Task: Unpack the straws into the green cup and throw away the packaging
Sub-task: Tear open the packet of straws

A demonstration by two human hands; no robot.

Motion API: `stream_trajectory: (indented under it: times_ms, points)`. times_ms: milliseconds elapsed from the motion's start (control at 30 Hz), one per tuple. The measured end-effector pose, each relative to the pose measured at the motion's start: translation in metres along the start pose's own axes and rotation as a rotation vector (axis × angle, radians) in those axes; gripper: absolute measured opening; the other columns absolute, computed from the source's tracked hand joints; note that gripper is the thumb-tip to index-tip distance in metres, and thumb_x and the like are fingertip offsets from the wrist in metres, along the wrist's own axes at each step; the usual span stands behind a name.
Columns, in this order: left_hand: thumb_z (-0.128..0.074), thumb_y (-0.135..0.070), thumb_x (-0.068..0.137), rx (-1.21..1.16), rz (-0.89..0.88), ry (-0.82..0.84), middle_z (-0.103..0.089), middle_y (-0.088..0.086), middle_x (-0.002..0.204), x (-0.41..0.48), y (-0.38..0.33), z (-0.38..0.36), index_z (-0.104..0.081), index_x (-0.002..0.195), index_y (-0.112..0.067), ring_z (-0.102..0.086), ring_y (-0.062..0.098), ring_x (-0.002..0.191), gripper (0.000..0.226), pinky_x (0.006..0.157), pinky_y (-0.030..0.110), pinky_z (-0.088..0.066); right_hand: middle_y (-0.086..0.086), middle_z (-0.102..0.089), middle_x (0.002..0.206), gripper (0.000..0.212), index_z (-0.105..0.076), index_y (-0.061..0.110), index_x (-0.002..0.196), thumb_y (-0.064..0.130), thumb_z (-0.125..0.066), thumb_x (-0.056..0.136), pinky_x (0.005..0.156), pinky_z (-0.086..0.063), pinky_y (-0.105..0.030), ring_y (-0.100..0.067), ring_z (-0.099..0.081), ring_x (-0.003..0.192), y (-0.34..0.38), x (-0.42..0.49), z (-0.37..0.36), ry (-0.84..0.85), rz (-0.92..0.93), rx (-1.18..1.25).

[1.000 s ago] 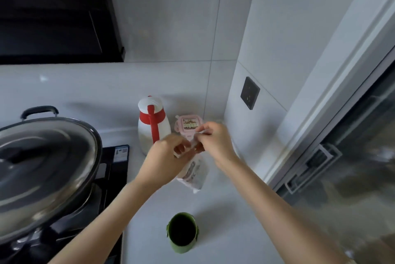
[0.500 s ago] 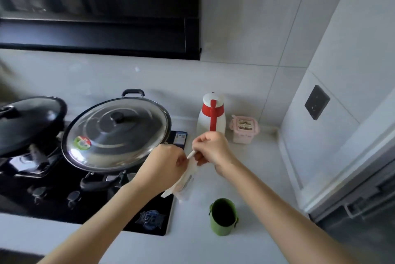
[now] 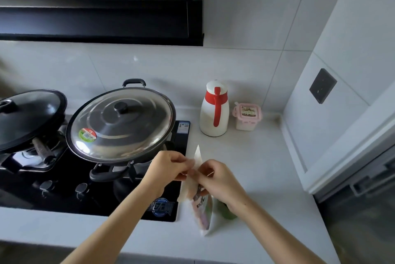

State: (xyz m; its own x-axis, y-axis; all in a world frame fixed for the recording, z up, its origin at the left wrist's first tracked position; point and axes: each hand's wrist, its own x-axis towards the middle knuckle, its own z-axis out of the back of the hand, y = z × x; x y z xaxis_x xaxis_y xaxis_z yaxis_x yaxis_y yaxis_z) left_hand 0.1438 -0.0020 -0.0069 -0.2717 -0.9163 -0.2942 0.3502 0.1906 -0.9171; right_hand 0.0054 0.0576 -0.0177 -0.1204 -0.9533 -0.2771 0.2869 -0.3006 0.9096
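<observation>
A clear plastic straw package with printed colours hangs above the white counter, its torn top corner sticking up between my hands. My left hand pinches the package's upper left edge. My right hand pinches the upper right edge close beside it. The green cup stands on the counter under my right wrist, mostly hidden by the package and my arm. The straws inside cannot be made out clearly.
A black gas hob carries a wok with a steel lid and a black lidded pan to the left. A white and red thermos jug and a pink lidded box stand at the back. A wall socket is on the right.
Both hands have lowered with the package toward the counter's front, over the green cup. A corner of the package top now sticks up. The camera has tilted, showing more hob.
</observation>
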Motion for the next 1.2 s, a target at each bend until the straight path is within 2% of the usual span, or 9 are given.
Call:
stream_trajectory:
  times_ms: [100, 167, 233, 400, 533, 700, 833, 1033, 1200]
  points:
    - [-0.073, -0.025, 0.071, -0.162, 0.126, 0.179, -0.068, 0.008, 0.076, 0.001, 0.004, 0.002, -0.068, 0.074, -0.006, -0.064, 0.017, 0.075, 0.02, 0.07, 0.029, -0.055, -0.005, -0.067, 0.08, 0.056, -0.059, 0.013, 0.079, 0.063, -0.065, 0.055, 0.074, -0.058, -0.049, -0.026, -0.07, 0.078, -0.001, -0.006, 0.004, 0.016, -0.015, -0.035]
    - [-0.074, -0.028, 0.065, -0.23, 0.159, 0.232, -0.067, 0.009, 0.078, 0.0, 0.005, 0.001, -0.068, 0.072, -0.008, -0.063, 0.019, 0.078, 0.022, 0.074, 0.03, -0.056, -0.005, -0.068, 0.08, 0.044, -0.06, 0.013, 0.079, 0.054, -0.068, 0.064, 0.075, -0.058, -0.048, -0.024, -0.07, 0.078, -0.004, -0.005, 0.006, 0.024, -0.028, -0.017]
    - [-0.074, -0.026, 0.064, -0.262, 0.174, 0.246, -0.067, 0.012, 0.083, 0.0, 0.007, 0.0, -0.068, 0.073, -0.007, -0.063, 0.023, 0.083, 0.022, 0.081, 0.034, -0.056, -0.004, -0.067, 0.08, 0.03, -0.063, 0.01, 0.083, 0.039, -0.07, 0.077, 0.075, -0.06, -0.045, -0.02, -0.069, 0.075, -0.006, -0.005, 0.008, 0.038, -0.044, 0.025]
    - [-0.067, -0.011, 0.081, -0.246, 0.17, 0.252, -0.069, 0.01, 0.084, 0.001, 0.01, -0.006, -0.068, 0.077, -0.006, -0.066, 0.018, 0.08, 0.006, 0.071, 0.026, -0.055, -0.005, -0.067, 0.082, 0.037, -0.066, 0.007, 0.088, 0.043, -0.07, 0.078, 0.074, -0.058, -0.042, -0.017, -0.066, 0.074, 0.002, -0.011, 0.009, 0.028, -0.052, 0.027]
    - [-0.073, -0.026, 0.063, -0.32, 0.188, 0.284, -0.073, 0.006, 0.076, -0.003, 0.009, -0.007, -0.072, 0.067, -0.01, -0.069, 0.018, 0.078, 0.016, 0.074, 0.027, -0.055, -0.005, -0.066, 0.081, 0.015, -0.067, 0.005, 0.088, 0.019, -0.069, 0.083, 0.076, -0.059, -0.037, -0.018, -0.066, 0.075, 0.002, -0.012, 0.012, 0.026, -0.091, 0.055]
    - [-0.064, -0.008, 0.081, -0.344, 0.192, 0.251, -0.073, 0.001, 0.066, -0.006, 0.01, -0.01, -0.07, 0.071, -0.006, -0.069, 0.009, 0.066, 0.012, 0.058, 0.017, -0.053, -0.014, -0.074, 0.087, 0.04, -0.068, 0.001, 0.087, 0.038, -0.074, 0.075, 0.077, -0.057, -0.04, -0.017, -0.067, 0.075, 0.005, -0.017, 0.01, 0.003, -0.1, 0.039]
    - [-0.064, -0.009, 0.082, -0.331, 0.137, 0.237, -0.073, 0.004, 0.068, -0.009, 0.01, -0.013, -0.071, 0.076, -0.003, -0.069, 0.011, 0.066, 0.01, 0.059, 0.017, -0.053, -0.017, -0.073, 0.085, 0.028, -0.068, -0.001, 0.086, 0.026, -0.072, 0.08, 0.079, -0.057, -0.043, -0.024, -0.068, 0.077, 0.004, -0.018, 0.009, -0.033, -0.107, 0.028]
    - [-0.065, -0.015, 0.084, -0.02, -0.093, 0.218, -0.074, 0.013, 0.077, -0.015, 0.011, -0.01, -0.072, 0.081, -0.002, -0.071, 0.021, 0.073, 0.015, 0.075, 0.03, -0.057, -0.014, -0.069, 0.079, 0.01, -0.069, 0.007, 0.074, 0.006, -0.063, 0.082, 0.081, -0.058, -0.042, -0.022, -0.065, 0.073, 0.006, -0.019, 0.009, 0.008, -0.16, 0.069]
    - [-0.061, -0.025, 0.086, 0.453, -0.265, 0.122, -0.066, 0.004, 0.058, -0.021, 0.007, -0.01, -0.064, 0.066, -0.004, -0.056, 0.009, 0.047, 0.029, 0.048, 0.017, -0.043, -0.015, -0.065, 0.075, 0.02, -0.064, 0.007, 0.062, 0.0, -0.06, 0.079, 0.079, -0.056, -0.044, -0.025, -0.063, 0.071, 0.008, -0.019, 0.001, -0.022, -0.172, 0.031]
